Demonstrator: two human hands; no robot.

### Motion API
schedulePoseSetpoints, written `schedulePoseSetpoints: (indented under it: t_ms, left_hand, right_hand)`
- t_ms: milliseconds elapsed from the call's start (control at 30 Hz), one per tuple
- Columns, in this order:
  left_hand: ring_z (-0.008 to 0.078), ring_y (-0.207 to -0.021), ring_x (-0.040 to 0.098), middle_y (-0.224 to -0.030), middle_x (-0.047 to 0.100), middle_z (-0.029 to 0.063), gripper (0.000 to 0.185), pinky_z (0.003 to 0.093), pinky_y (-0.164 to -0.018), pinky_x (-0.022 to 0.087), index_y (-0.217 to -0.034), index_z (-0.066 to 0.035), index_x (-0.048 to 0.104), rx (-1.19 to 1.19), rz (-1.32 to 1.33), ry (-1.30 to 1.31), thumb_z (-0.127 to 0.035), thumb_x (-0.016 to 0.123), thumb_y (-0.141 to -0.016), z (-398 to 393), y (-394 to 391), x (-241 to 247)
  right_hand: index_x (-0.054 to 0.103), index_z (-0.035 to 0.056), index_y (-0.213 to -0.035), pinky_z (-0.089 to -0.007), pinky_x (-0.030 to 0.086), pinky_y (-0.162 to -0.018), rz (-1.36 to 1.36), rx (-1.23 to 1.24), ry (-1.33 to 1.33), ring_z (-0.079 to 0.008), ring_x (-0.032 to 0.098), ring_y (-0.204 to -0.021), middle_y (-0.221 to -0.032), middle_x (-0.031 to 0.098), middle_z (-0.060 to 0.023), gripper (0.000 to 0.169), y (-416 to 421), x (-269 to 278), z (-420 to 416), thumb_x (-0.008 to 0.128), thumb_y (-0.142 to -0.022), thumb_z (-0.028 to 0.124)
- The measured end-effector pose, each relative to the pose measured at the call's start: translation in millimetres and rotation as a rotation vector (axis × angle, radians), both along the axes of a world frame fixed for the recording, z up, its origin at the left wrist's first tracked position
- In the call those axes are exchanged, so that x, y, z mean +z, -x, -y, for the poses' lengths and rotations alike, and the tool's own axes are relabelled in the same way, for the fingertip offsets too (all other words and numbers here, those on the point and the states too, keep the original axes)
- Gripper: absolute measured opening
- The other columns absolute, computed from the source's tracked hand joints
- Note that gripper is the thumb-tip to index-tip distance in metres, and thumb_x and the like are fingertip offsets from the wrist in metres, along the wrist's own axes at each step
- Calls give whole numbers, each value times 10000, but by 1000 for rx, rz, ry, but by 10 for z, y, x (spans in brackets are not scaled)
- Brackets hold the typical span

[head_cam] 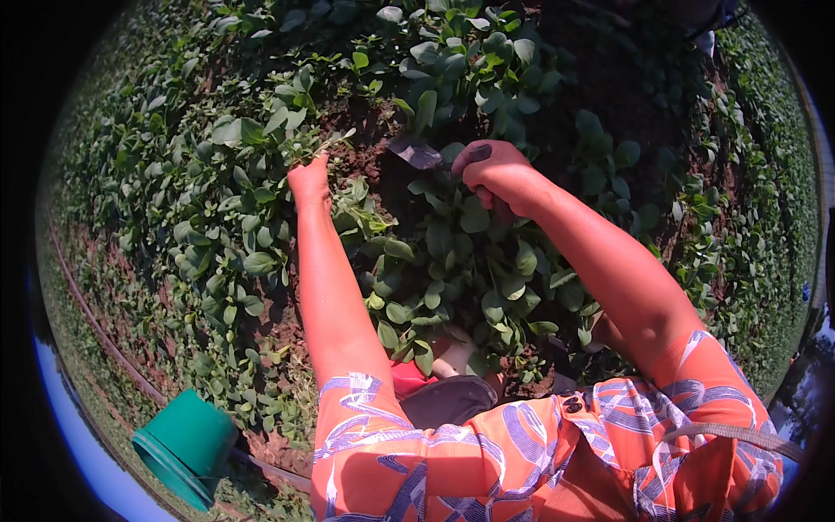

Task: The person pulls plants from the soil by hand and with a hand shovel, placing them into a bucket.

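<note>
Rows of broad-leaved green plants grow in reddish-brown soil before me. My left hand is closed around a small bunch of thin-leaved plants at the left of the bare soil patch. Opposite it, my right hand grips the handle of a small hand tool with a flat metal blade. The blade lies over the soil, beside upright leaves. The fingers partly hide the handle, and leaves hide part of the blade's surroundings.
A green plastic bucket lies tipped at the lower left, near a dark hose or pipe. Dense plants stand on both sides. Part of another person or a dark object is at the upper right; shade hides which.
</note>
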State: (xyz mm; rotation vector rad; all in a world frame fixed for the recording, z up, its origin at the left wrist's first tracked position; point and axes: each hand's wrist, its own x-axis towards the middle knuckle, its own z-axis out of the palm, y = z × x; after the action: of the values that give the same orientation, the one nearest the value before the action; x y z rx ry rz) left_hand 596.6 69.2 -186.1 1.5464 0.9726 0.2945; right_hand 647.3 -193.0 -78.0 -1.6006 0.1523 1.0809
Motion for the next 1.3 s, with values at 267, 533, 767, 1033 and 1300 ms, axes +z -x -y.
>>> schedulePoseSetpoints:
  t_ms: [267, 533, 767, 1033, 1300]
  left_hand:
    - [186, -643, 557, -760, 602, 99, 208, 306, -599, 433, -789, 42, 589, -295, -169, 103, -35, 631, -600, 255, -398, -206]
    - [335, -821, 576, -839, 600, 180, 231, 391, -701, 464, -830, -21, 594, -460, -414, -394, -129, 579, -626, 476, -748, -722]
    - [337, -899, 540, -992, 560, 166, 289, 392, -750, 439, -923, -90, 576, -308, -485, -239, -231, 586, -671, 701, -846, -475]
    - [223, -791, 578, -872, 605, 115, 240, 311, -690, 428, -880, -6, 577, -245, 18, 8, -112, 592, -666, 609, -698, -605]
    - [202, -740, 585, -865, 591, 74, 179, 341, -683, 494, -928, 32, 552, -94, 332, 172, -29, 550, -760, 47, -178, 116]
  right_hand:
    - [532, 47, -757, -242, 310, -364, 42, 286, 135, -100, 407, -404, -543, 457, -10, 149, 141, 42, 5, 468, -622, 30]
    - [546, 40, -761, -259, 411, -609, 340, 91, 169, -146, 520, -675, -694, 547, -52, 127, 593, -406, -145, 493, -648, 16]
    - [521, 34, -770, -295, 415, -638, 279, -81, 177, -222, 541, -703, -719, 555, -102, 122, 769, -430, -423, 486, -653, 29]
    - [539, 24, -788, -319, 424, -602, 344, 63, 117, -229, 556, -701, -717, 572, -114, 164, 482, -569, -457, 475, -637, 19]
    - [532, 46, -792, -232, 331, -394, -15, 383, -49, -70, 409, -445, -583, 481, 4, 143, 662, 264, 286, 512, -650, 37]
